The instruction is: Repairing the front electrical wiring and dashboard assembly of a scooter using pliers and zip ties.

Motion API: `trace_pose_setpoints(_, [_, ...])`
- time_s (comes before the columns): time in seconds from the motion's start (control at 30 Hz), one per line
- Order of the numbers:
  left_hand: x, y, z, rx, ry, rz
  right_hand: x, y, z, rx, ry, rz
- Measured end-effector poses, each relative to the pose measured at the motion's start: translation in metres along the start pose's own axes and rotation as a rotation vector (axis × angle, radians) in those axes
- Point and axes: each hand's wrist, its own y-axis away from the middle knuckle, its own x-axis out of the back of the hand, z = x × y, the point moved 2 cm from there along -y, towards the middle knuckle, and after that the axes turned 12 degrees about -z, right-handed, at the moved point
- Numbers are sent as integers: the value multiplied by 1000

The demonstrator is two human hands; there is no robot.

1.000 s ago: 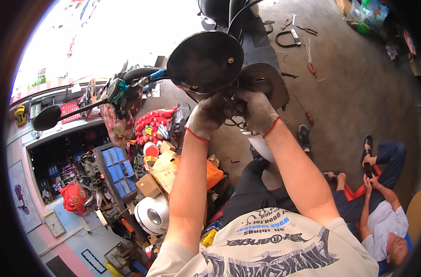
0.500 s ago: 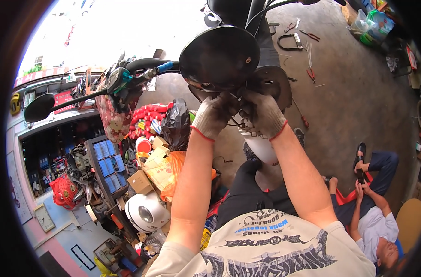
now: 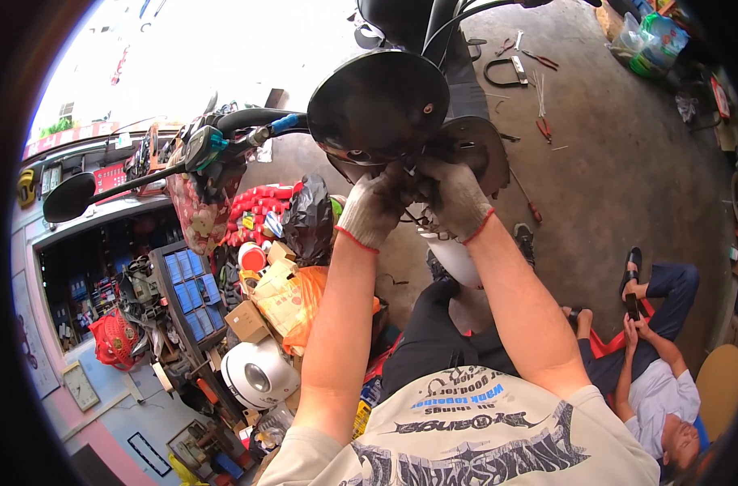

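My left hand (image 3: pixel 373 204) and my right hand (image 3: pixel 459 198) meet just below a round black bowl-shaped housing (image 3: pixel 377 101) at the front of a motorbike. Both wear knitted white gloves with red cuffs and blackened fingers. The fingers are bent inward close together, around dark parts beside some thin cables; whatever is between them is hidden by the gloves and shadow. Just right of the housing sits a second dark rounded panel (image 3: pixel 484 154). Below my hands is a smooth white curved part (image 3: pixel 454 257). The handlebar (image 3: pixel 255 120) reaches out left to a black mirror (image 3: pixel 69 198).
Pliers (image 3: pixel 540 59), a U-shaped lock (image 3: pixel 506 73) and a long screwdriver (image 3: pixel 527 198) lie on the floor. A seated person (image 3: pixel 660 389) holds a phone at the lower right. Boxes, bags and a white helmet-like shell (image 3: pixel 259 374) crowd the left.
The view has shifted slightly, and the housing appears a little further left. Both hands stay in the same place beneath it, with their fingers still bent.
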Motion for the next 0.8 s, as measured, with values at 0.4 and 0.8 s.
trace_pose_setpoints(0.4, [-2, 3, -3, -30, 69, -125, 10, 11, -3, 318, 689, -116])
trace_pose_setpoints(0.8, [-4, 2, -4, -34, 104, -116, 13, 3, 9, 43, -92, -88])
